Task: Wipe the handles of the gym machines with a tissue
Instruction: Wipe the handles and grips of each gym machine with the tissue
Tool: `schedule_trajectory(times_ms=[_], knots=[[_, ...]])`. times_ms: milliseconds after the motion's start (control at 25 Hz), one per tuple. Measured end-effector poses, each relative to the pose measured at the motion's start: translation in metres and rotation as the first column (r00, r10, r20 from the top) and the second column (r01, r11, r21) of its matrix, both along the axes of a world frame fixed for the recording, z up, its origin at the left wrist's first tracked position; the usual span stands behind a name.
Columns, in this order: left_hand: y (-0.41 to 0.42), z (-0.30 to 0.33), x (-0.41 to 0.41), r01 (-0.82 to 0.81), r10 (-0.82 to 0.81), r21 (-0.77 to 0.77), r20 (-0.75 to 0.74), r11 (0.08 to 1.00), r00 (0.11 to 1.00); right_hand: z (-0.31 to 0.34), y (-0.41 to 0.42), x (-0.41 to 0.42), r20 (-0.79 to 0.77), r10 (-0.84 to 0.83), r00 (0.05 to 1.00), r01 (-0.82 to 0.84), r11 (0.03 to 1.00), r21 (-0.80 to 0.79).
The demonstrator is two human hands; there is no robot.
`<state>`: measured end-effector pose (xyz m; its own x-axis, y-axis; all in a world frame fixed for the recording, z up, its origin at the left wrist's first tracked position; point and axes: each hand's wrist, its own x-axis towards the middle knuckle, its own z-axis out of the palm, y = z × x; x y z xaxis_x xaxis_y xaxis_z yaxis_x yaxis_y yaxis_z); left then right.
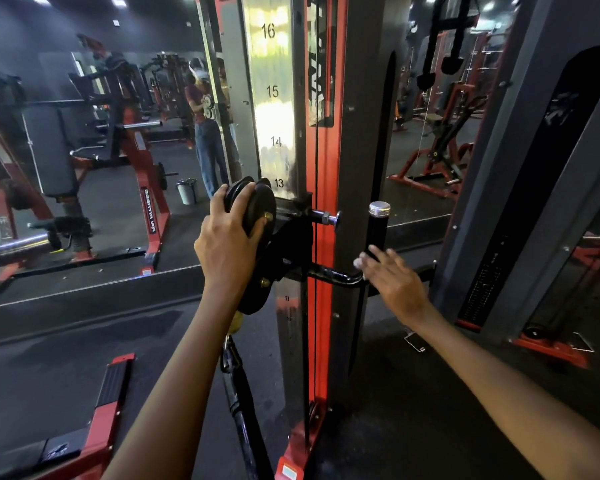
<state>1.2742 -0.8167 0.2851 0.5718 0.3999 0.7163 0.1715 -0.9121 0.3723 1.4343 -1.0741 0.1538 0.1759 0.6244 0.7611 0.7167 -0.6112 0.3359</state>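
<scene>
My left hand (227,237) grips the black pulley housing (260,216) on the cable machine's numbered chrome and red column (279,98). From that carriage a black bar runs right and turns up into an upright black handle (377,230) with a silver cap. My right hand (392,277) reaches to the lower part of this handle with fingers nearly straight. A bit of white tissue (359,263) shows under its fingertips, against the handle. How the tissue is held is hidden.
A black cable attachment (238,393) hangs below the pulley. A dark grey weight-stack housing (534,202) stands at the right. A mirror wall behind reflects red benches (132,161), a bucket (187,191) and a person. A red footplate (113,386) lies on the floor left.
</scene>
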Motion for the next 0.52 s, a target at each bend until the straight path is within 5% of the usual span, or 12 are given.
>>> schedule_trajectory(times_ms=[280, 360, 440, 520], knots=[[0.002, 0.001, 0.004, -0.003, 0.003, 0.005, 0.013, 1.000, 1.000, -0.021, 0.035, 0.002, -0.059, -0.309, 0.949, 0.292, 0.935, -0.201], [0.003, -0.001, 0.004, -0.001, 0.001, 0.011, 0.008, 1.000, 1.000, -0.027, 0.059, -0.013, -0.238, -0.390, 0.889, 0.319, 0.903, -0.289], [0.004, 0.000, 0.003, -0.002, 0.002, 0.014, 0.007, 1.000, 1.000, -0.018, 0.091, -0.026, -0.541, -0.364, 0.758, 0.290, 0.932, -0.219], [0.003, 0.000, 0.002, -0.003, 0.003, 0.005, 0.007, 1.000, 1.000, 0.004, 0.102, -0.025, -0.656, -0.332, 0.678, 0.293, 0.940, -0.172]])
